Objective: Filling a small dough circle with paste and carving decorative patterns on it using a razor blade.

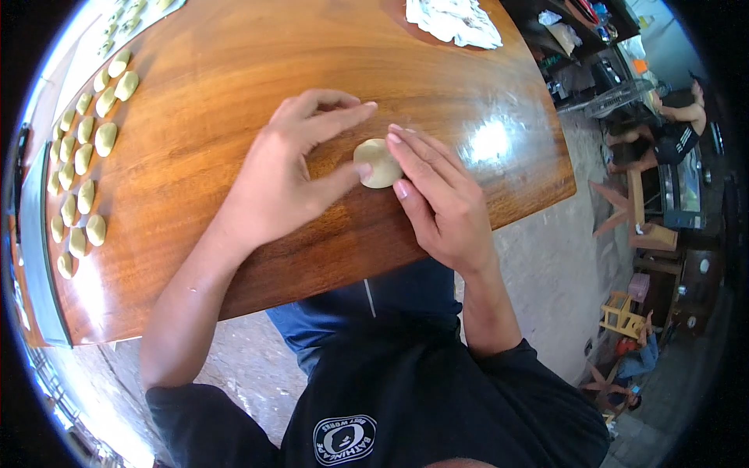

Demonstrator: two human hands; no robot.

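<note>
A small flat disc of pale dough (377, 162) lies on the glossy brown wooden table (218, 93). My left hand (289, 175) rests on the table with its thumb and fingertips touching the disc's left edge. My right hand (437, 199) comes in from the right, its fingertips pressing the disc's right edge. Both hands have their fingers spread around the dough, which stays flat on the wood.
Several shaped pale dough pieces (82, 156) lie in rows along the table's left side. A white crumpled cloth (452, 19) sits at the far edge. Beyond the right edge are a concrete floor, shelves, wooden stools (624, 210) and a seated person (675, 129).
</note>
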